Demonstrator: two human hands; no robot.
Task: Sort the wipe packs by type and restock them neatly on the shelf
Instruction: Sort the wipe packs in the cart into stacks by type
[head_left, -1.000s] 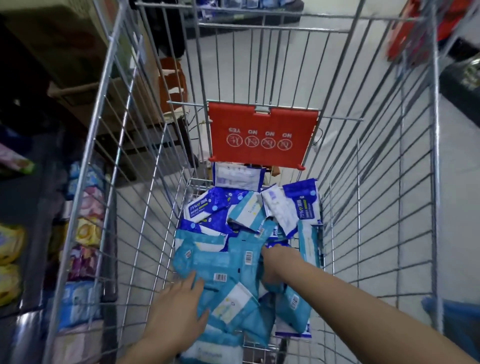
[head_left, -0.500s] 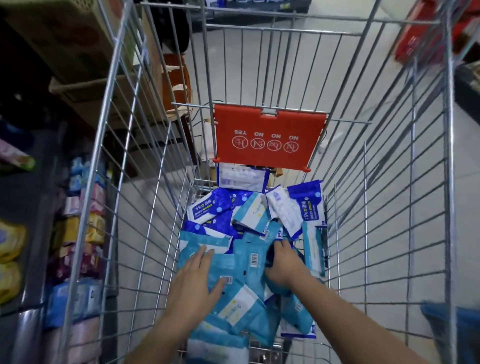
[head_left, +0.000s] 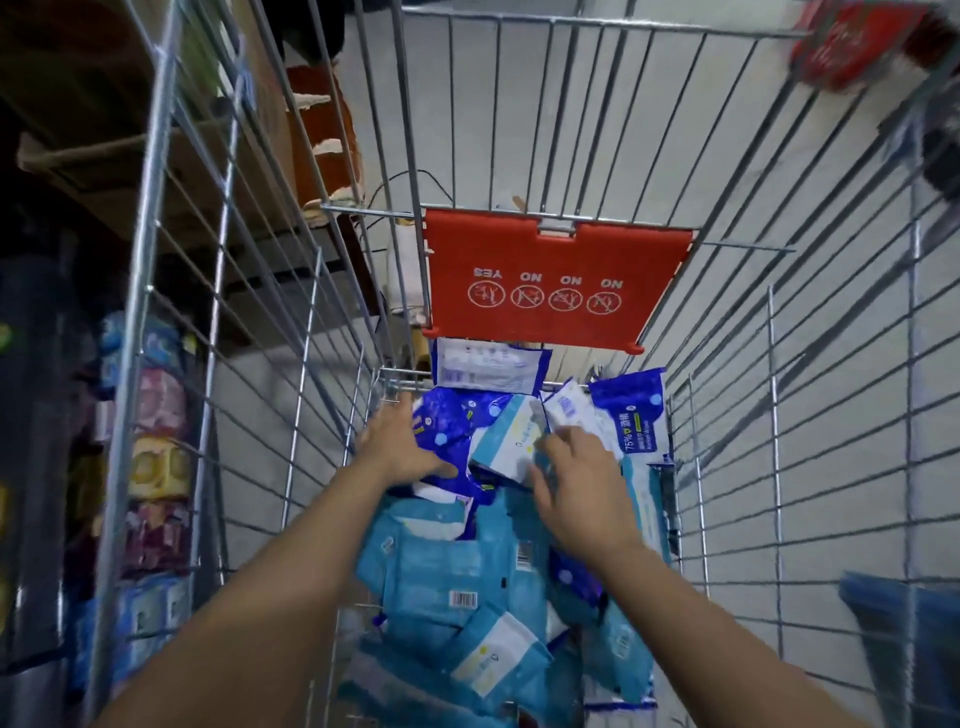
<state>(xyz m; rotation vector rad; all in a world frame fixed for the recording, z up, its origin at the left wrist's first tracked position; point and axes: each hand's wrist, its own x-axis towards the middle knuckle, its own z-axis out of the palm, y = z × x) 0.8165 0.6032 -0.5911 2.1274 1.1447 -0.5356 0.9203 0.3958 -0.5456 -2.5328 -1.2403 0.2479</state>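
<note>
A wire shopping cart (head_left: 727, 467) holds a loose heap of wipe packs. Light blue packs (head_left: 441, 566) fill its near half. Dark blue packs (head_left: 447, 421) lie further in, one of them marked 75% (head_left: 636, 410) at the far right. A teal-and-white pack (head_left: 504, 441) lies tilted between them. My left hand (head_left: 400, 447) rests flat on the dark blue packs, fingers straight and thumb out. My right hand (head_left: 576, 478) hovers with spread fingers at the teal-and-white pack's right edge; it is blurred, so I cannot tell whether it touches. Neither hand holds a pack.
A red child-seat flap (head_left: 550, 280) hangs on the cart's far wall above the heap. Left of the cart stands a shelf (head_left: 156, 467) stacked with coloured packs, with cardboard boxes (head_left: 104, 150) above. A blue object (head_left: 909, 618) sits low on the right. Grey floor lies beyond.
Both hands have left the light blue packs in the near half and reached forward to the dark blue and teal-and-white packs further in. The view has tilted up slightly.
</note>
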